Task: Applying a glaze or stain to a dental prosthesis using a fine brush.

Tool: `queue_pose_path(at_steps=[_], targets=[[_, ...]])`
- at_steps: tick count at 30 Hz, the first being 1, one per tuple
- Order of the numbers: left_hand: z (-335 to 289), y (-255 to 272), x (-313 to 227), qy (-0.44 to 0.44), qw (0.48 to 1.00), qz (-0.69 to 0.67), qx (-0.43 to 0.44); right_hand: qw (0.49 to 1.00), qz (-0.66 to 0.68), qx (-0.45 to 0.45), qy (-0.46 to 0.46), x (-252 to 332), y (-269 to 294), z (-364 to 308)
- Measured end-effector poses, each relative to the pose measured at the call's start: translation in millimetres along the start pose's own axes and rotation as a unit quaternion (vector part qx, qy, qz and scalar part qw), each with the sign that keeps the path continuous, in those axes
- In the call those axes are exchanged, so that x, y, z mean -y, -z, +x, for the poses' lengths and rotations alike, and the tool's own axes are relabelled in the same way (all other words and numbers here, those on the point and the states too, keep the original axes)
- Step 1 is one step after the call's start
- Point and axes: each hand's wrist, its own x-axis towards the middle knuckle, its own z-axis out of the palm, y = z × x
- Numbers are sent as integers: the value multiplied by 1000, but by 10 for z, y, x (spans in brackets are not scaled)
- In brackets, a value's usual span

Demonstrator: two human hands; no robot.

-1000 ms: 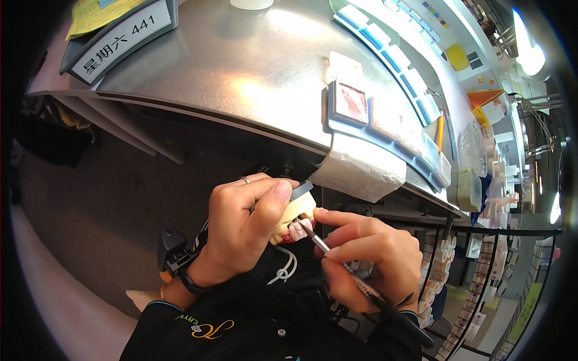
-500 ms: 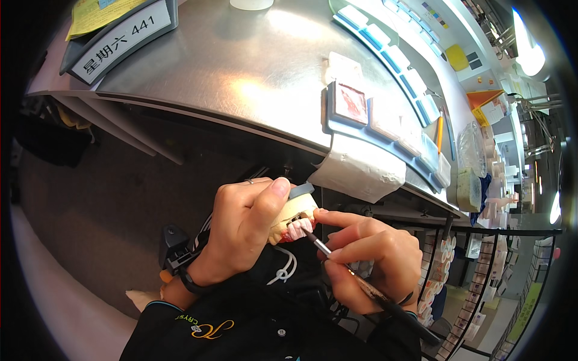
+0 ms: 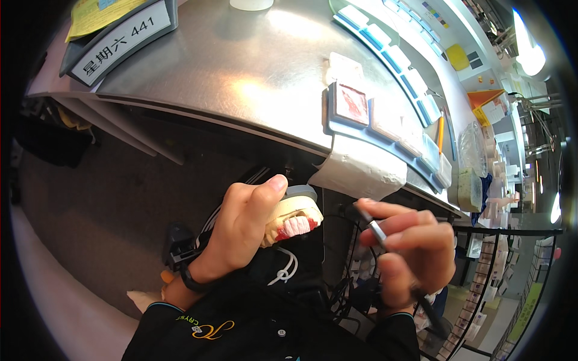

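Head view: left hand (image 3: 241,225) grips the tooth model (image 3: 284,210) at lower centre; right hand (image 3: 415,246) grasps the brush (image 3: 377,232), clear of it. Front teeth (image 3: 296,226) appear coated whitish; what remains cannot be determined.

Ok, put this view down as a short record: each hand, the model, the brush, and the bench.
Left hand: gripping the dental model
Right hand: holding the brush
Model: cream, gray base, whitish-pink front teeth, red patches beside them
Brush: apart from the model
Bench: metal top; blue tray near its edge; white sheet draped over the edge
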Motion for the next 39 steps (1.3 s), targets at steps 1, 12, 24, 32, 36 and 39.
queue_pose_path(at_steps=[1,12,24,32,36,39], targets=[[-15,-13,34,-1,1000,-1,1,998,-54,-37,14,-51,35,10],[136,-345,181,276,924,-217,149,962,-167,-33,-211,-739,512,-311],[361,-720,212,356,821,-376,241,960,96,52,-259,-644,447,-272],[446,-707,257,321,836,-353,272,952,105,76,-276,-632,465,-232],[454,-702,236,332,830,-358,269,951,107,72,-279,-630,458,-246],[447,-731,185,346,826,-365,253,948,115,69,-289,-617,465,-261]])
